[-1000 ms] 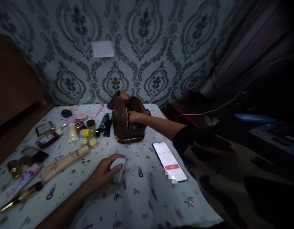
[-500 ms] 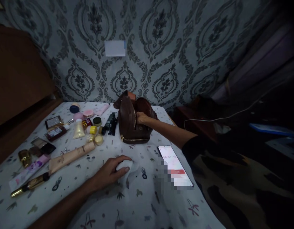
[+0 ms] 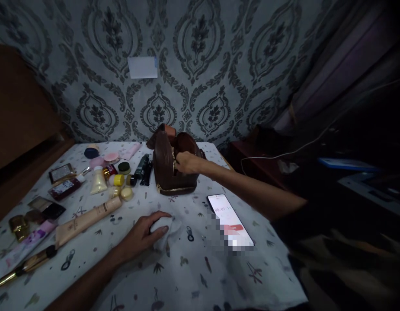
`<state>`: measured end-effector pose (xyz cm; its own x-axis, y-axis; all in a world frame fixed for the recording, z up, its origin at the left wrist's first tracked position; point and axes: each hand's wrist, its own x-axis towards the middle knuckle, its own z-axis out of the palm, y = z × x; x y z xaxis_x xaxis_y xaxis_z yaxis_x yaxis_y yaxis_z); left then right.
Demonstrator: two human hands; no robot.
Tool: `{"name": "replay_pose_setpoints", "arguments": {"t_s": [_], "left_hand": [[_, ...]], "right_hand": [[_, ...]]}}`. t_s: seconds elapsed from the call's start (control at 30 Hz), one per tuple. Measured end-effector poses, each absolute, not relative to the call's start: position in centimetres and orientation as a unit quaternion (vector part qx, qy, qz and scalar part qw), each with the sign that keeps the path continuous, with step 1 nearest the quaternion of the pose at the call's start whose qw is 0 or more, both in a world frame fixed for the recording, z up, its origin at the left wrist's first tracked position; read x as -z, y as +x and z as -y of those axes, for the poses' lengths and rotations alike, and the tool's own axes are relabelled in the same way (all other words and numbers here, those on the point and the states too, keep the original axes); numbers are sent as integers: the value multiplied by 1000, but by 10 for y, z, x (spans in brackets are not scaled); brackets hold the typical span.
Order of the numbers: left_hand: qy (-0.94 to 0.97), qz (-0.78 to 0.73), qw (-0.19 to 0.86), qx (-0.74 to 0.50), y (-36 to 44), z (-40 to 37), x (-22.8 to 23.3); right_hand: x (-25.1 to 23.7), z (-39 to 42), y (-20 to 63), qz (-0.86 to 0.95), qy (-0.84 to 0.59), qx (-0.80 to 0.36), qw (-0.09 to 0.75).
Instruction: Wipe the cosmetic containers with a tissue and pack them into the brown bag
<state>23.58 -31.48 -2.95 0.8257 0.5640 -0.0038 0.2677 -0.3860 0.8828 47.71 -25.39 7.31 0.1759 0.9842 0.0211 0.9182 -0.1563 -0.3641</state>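
Note:
My left hand (image 3: 151, 230) rests low over the sheet, its fingers curled around a crumpled white tissue (image 3: 161, 223) whose thin end trails to the right. Farther back stands a brown leather bag (image 3: 163, 166) with its zipped mouth open. My right hand (image 3: 189, 163) reaches into that opening from the right; its fingertips are hidden by the bag, so what they touch does not show. Beside the bag's left side lie a dark green tube (image 3: 141, 166) and a black tube (image 3: 147, 173).
Cosmetics cover the left side of the bed sheet (image 3: 174, 276), among them a beige tube (image 3: 88, 221), a yellow-capped jar (image 3: 116, 179) and a gold-and-black tube (image 3: 27, 265). A lit phone (image 3: 230, 220) showing a timer lies right of centre. Patterned wall (image 3: 203, 90) closes the back.
My right hand has drawn slightly back, and more of it shows at the bag's opening. The left hand keeps the tissue. The whole view has shifted, moving things leftward in the picture.

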Motion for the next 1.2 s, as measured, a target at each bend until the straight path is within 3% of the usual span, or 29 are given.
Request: {"name": "replay_pose_setpoints", "arguments": {"t_s": [0.13,0.27,0.47,1.2], "left_hand": [[817,-261,495,-137,237,315,30],[812,-263,504,-131,239,314,30],[807,-269,510,-132,240,313,30],[823,-216,480,-214,233,314,34]], "right_hand": [[-61,316,472,753,-651,-91,25],[-27,360,468,795,-604,39,37],[-5,367,466,784,-618,51,34],[14,354,485,795,-567,81,202]]}}
